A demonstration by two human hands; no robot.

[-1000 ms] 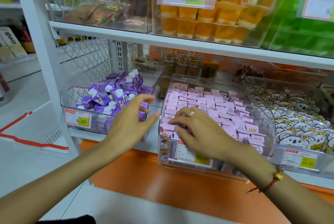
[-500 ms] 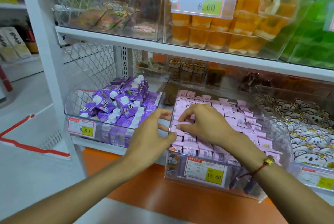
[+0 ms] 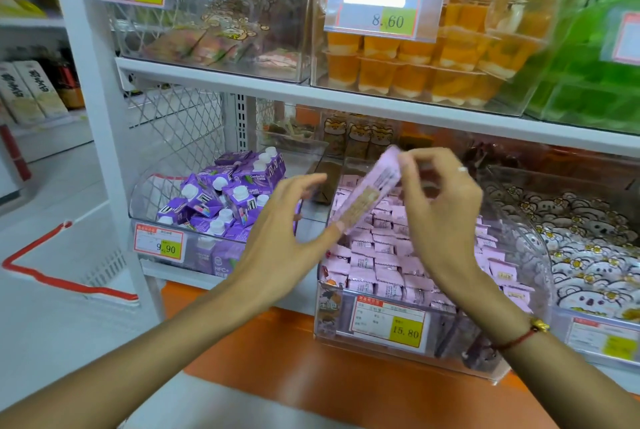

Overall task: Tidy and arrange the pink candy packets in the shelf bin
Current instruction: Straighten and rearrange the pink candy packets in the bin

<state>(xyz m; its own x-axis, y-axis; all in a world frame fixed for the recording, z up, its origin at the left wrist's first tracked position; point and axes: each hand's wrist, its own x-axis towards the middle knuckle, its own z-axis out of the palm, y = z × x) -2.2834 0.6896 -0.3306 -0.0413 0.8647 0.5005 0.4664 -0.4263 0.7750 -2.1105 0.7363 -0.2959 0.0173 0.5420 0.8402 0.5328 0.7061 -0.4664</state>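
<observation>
A clear shelf bin (image 3: 485, 356) on the lower shelf holds several pink candy packets (image 3: 384, 266) in rough rows. Above the bin a long pink packet (image 3: 367, 193) is lifted, tilted from lower left to upper right. My right hand (image 3: 440, 214) pinches its upper end with thumb and fingers. My left hand (image 3: 284, 234) is beside it with fingers spread, and its thumb touches the packet's lower end.
A bin of purple drink cartons (image 3: 221, 200) sits to the left, a bin of white koala-print sweets (image 3: 588, 248) to the right. The white shelf board (image 3: 346, 99) above carries orange jelly cups (image 3: 415, 58). Price tags (image 3: 388, 323) front the bins. An orange ledge (image 3: 277, 352) lies below.
Both hands were low on the packets in the bin; now they have risen, and my right hand has lifted one long pink packet clear of the pile. The camera has moved closer.
</observation>
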